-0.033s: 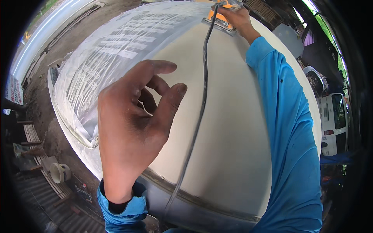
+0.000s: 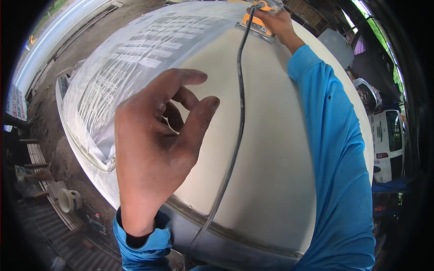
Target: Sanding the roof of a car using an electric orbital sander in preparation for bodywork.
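Note:
My right hand [image 2: 280,25] reaches to the far end of a cream-coloured vehicle panel [image 2: 266,135]. Its fingers wrap round an orange power sander [image 2: 256,25], whose flat base rests on the panel. A dark cord [image 2: 241,99] runs from the sander back across the panel toward me. My left hand [image 2: 158,131] hovers in front of the panel, left of the cord, with nothing in it. Its thumb and index finger curve apart. The far side of the sander is partly out of frame.
Clear plastic film and paper [image 2: 131,63] cover the panel's left side. A dark trim edge [image 2: 212,226] runs along the near end. On the ground at left stands a pale bucket [image 2: 69,200]. A white vehicle [image 2: 387,140] is at the right.
The cord has shifted slightly to the right over the panel. Both hands look almost unmoved, and the right hand still holds the sander.

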A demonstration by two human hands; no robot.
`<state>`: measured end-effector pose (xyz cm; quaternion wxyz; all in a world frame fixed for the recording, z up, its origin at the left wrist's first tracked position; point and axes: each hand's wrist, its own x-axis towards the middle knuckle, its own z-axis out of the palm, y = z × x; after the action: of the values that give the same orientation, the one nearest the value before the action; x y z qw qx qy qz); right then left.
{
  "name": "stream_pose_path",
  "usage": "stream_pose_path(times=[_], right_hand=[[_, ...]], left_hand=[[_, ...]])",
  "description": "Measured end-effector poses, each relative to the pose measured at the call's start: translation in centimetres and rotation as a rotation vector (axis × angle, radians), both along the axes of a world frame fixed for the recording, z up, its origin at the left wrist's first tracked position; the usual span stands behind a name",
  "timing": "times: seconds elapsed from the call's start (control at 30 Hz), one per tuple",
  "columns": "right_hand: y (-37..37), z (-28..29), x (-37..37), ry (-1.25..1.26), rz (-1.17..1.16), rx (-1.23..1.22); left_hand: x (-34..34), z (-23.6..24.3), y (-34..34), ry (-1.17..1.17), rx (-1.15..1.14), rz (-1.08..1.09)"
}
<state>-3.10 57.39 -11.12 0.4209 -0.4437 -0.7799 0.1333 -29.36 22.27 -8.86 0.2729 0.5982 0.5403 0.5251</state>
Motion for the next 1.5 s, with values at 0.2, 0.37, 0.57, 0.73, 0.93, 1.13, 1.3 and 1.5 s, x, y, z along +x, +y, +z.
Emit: stream_pose_path(times=[0.2,0.37,0.57,0.73,0.93,1.13,1.3,1.5], right_hand=[[-1.7,0.4,-0.8,-0.077,-0.001,0.020],[-3.2,0.1,-2.5,-0.020,-0.018,-0.008],[-5.6,1.1,-3.2,-0.106,-0.147,-0.006],[-6.7,0.6,-4.4,-0.115,-0.126,0.090],[-7.9,0.5,-5.0,0.157,0.087,0.031],[-9.6,1.3,-5.1,-0.098,-0.393,0.065],[-9.9,-0.2,-6.3,-0.199,0.011,0.288],[-9.9,0.4,-6.2,0.171,0.104,0.028]], left_hand=[[0.0,-0.4,0.1,-0.017,0.021,0.004],[-0.7,-0.6,0.6,-0.033,0.029,0.054],[-0.8,-0.9,0.9,-0.014,0.032,0.077],[-1.5,-1.2,1.2,-0.062,0.078,0.085],[-1.6,-1.7,1.9,-0.114,0.135,0.117],[-2.0,-1.9,2.4,-0.081,0.139,0.147],[-1.7,-2.2,2.6,-0.054,0.133,0.175],[-1.8,-2.5,2.9,-0.062,0.110,0.157]])
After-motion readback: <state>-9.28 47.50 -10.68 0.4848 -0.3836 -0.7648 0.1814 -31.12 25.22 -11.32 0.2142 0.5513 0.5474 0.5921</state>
